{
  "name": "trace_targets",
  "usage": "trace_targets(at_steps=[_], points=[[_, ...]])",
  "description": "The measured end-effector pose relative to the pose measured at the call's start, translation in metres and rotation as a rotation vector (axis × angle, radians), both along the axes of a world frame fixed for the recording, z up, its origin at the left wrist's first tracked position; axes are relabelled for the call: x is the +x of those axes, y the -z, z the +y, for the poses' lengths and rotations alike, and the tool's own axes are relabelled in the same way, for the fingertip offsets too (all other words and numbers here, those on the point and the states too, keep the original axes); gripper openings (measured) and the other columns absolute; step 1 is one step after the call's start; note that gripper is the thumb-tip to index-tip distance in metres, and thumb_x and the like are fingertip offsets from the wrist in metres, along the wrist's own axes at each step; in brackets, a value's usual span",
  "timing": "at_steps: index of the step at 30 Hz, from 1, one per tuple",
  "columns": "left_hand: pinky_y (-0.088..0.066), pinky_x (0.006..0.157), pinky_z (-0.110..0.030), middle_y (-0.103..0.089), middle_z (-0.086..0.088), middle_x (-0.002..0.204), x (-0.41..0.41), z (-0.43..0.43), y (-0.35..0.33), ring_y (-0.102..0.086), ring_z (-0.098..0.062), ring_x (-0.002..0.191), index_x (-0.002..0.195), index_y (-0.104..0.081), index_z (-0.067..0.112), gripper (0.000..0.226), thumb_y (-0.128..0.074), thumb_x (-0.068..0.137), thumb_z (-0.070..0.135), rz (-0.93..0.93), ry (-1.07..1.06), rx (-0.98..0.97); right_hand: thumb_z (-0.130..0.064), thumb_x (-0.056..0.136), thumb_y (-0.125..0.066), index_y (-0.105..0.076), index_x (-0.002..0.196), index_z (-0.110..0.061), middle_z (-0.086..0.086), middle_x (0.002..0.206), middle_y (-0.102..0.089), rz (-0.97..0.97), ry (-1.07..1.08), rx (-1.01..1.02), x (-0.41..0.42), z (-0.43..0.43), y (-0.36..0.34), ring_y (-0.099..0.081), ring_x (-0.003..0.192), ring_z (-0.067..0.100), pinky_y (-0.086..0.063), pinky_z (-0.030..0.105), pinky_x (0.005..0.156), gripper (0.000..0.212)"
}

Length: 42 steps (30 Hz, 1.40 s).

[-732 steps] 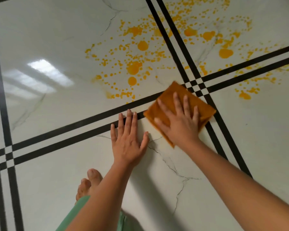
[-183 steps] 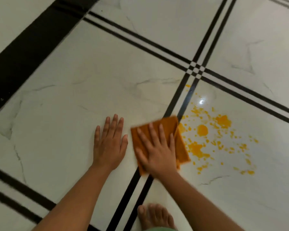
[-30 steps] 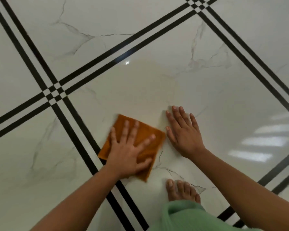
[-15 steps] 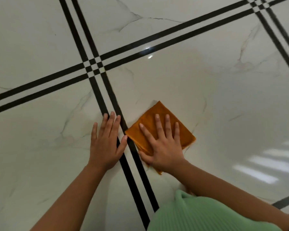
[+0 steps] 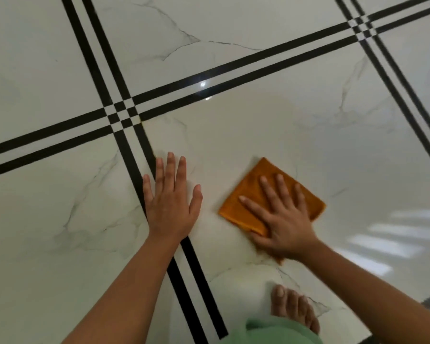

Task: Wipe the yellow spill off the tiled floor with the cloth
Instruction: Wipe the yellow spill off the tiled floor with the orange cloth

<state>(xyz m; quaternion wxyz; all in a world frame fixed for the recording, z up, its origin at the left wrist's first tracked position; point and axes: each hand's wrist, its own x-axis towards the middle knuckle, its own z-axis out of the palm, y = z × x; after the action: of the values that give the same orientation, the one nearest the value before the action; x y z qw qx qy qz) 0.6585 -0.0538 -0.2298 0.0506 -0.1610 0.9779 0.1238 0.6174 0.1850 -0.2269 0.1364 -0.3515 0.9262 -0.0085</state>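
The orange cloth point(image 5: 252, 188) lies flat on the white marble tile point(image 5: 246, 130), right of the black double line. My right hand point(image 5: 282, 220) presses down on it with fingers spread, covering its near half. My left hand point(image 5: 170, 203) rests flat on the floor with its palm over the black double line point(image 5: 134, 155), a short gap left of the cloth. No yellow drops show; only a tiny yellowish trace sits at the line crossing point(image 5: 140, 119).
Black double lines cross at the upper left point(image 5: 121, 112) and the upper right point(image 5: 361, 21). My bare foot point(image 5: 293, 309) stands just behind the right hand, with green clothing point(image 5: 271, 331) at the bottom edge. Window glare reflects on the right point(image 5: 387, 234).
A second ago my left hand pressed the cloth; the right hand has taken it over and slid it to the right, away from the black line. My left hand stays flat on the floor.
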Motion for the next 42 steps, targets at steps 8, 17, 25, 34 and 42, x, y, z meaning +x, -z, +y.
trace_targets(at_steps=[8,17,25,34,42], points=[[0.006,0.111,-0.045,-0.005,-0.004,0.158,-0.042,0.015,-0.002,0.002,-0.022,0.144,0.149,-0.012,0.019,0.067,-0.017,0.09,0.05,-0.005,0.066,0.024,-0.075,0.082,-0.02,-0.008,0.146,-0.046,0.009,0.158,-0.003,0.071,0.316,-0.062,-0.08,-0.058,0.011,0.006,0.142,0.04,0.001,0.064,0.109,0.071],[0.009,0.111,-0.043,0.003,-0.003,0.157,-0.063,0.031,0.0,0.011,-0.018,0.143,0.149,-0.003,0.02,0.069,-0.009,0.088,0.052,-0.031,0.133,0.029,-0.077,0.081,-0.017,0.002,0.141,-0.055,0.005,0.158,0.003,0.037,0.553,-0.002,-0.131,0.0,0.009,0.011,0.142,0.036,0.003,0.062,0.109,0.067],[0.004,0.111,-0.045,-0.004,-0.006,0.158,-0.104,0.05,0.0,0.003,-0.023,0.144,0.149,-0.008,0.019,0.069,-0.01,0.089,0.052,-0.009,0.182,-0.016,-0.079,0.079,-0.013,-0.014,0.143,-0.05,0.009,0.156,-0.017,0.086,0.246,0.017,-0.074,0.068,0.006,-0.007,0.142,0.036,-0.016,0.066,0.105,0.07],[0.002,0.11,-0.051,-0.013,-0.006,0.156,-0.133,0.025,0.004,-0.002,-0.022,0.144,0.148,-0.015,0.018,0.065,-0.014,0.091,0.048,0.012,0.146,-0.024,-0.08,0.077,-0.01,0.017,0.138,-0.055,0.003,0.155,0.022,-0.001,0.301,0.025,-0.124,0.001,0.002,0.025,0.139,0.033,0.008,0.064,0.109,0.071],[-0.001,0.111,-0.053,-0.018,-0.01,0.155,-0.141,-0.027,0.007,-0.01,-0.027,0.143,0.147,-0.022,0.015,0.063,-0.018,0.091,0.045,0.029,0.006,-0.066,-0.078,0.081,-0.014,0.008,0.143,-0.047,0.009,0.157,0.013,-0.017,0.346,-0.041,-0.221,-0.119,0.006,0.019,0.14,0.04,0.009,0.065,0.107,0.073]])
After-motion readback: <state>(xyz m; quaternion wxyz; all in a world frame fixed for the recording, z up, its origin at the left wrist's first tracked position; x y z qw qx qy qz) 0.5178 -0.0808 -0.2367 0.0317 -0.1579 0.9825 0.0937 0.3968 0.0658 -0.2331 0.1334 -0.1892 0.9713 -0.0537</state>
